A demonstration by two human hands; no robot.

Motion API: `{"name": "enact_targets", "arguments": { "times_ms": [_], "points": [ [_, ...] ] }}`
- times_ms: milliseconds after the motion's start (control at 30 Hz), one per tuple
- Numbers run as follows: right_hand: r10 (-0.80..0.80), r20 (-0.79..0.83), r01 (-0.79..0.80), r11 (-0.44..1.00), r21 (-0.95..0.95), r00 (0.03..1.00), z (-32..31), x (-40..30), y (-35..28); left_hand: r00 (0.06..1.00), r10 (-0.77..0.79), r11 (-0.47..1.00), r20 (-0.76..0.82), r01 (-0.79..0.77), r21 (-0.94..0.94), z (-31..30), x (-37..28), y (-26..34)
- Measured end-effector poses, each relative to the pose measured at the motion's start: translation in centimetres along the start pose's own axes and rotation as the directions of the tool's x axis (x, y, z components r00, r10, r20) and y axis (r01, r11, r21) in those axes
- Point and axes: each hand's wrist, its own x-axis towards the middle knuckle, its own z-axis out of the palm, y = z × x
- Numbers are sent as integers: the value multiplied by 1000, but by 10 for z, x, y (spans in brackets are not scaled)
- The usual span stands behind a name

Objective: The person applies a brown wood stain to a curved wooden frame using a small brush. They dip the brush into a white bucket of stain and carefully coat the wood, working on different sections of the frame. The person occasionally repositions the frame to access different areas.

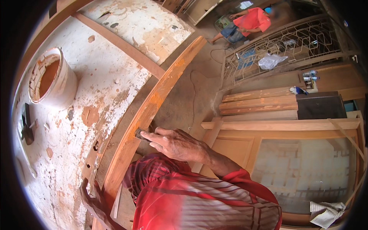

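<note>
My right hand (175,143) grips a small scraper blade (141,134), stained dark. Its edge meets the face of a long wooden board (126,146), which runs diagonally in front of me. Orange-brown filler (156,99) is smeared over the board from the blade towards the far end. Near the board's close end, my left hand (96,201) holds its left edge with the fingers spread; part of that grip is hidden. A white plastic bucket (67,86) with reddish-brown paste (49,77) inside stands to the left.
The bucket stands on a stained white tabletop (95,72), with a dark-handled tool (27,126) at its left. A wooden strip (120,46) crosses this tabletop. Filler-marked boards (258,102) and a glazed wooden door (253,143) lie right. A person (250,23) sits beyond a metal grille (276,54).
</note>
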Motion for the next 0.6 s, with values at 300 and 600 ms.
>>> {"name": "enact_targets", "arguments": {
  "times_ms": [300, 600],
  "points": [
    [246, -244, -255, 967, -7, 938, -17, -5, 20, 999, -26, 1000, 40, 26, 11, -4, 4, 2],
    [177, -237, -208, 972, -113, 955, -18, 12, 33, 995, -82, 997, 55, 82, 11, -7, 5, 12]
  ]
}}
